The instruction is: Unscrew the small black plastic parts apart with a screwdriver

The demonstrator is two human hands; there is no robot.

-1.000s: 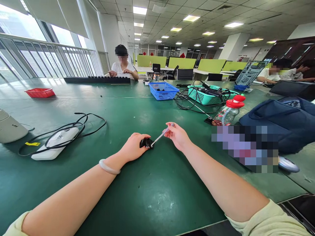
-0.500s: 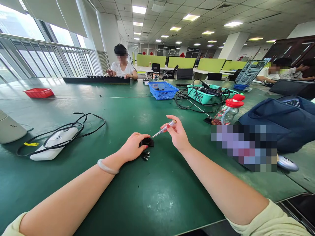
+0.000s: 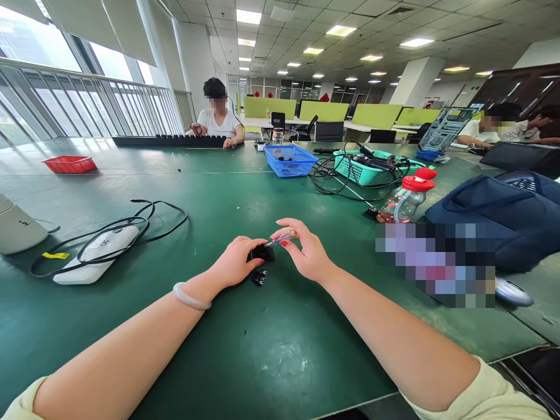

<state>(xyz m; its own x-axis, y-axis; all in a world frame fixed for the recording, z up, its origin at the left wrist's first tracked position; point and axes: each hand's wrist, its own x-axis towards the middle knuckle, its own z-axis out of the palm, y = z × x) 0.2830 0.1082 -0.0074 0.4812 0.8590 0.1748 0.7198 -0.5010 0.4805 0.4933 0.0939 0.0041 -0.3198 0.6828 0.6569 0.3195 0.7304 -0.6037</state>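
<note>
On the green table, my left hand is closed round a small black plastic part, pressing it to the surface. My right hand pinches a screwdriver with a clear handle. Its shaft points down and left toward the black part; whether the tip touches a screw is hidden by fingers. Just below the left hand lies another small black piece with metallic bits, touched by neither hand.
A white power bank-like device with a black cable lies left. Farther off stand a red tray, a blue basket and a green basket with cables. A bottle and dark blue bag are right. A person sits opposite.
My right hand has moved left and slightly down, bringing the screwdriver closer to the black part at a flatter angle. My left hand has stayed in place.
</note>
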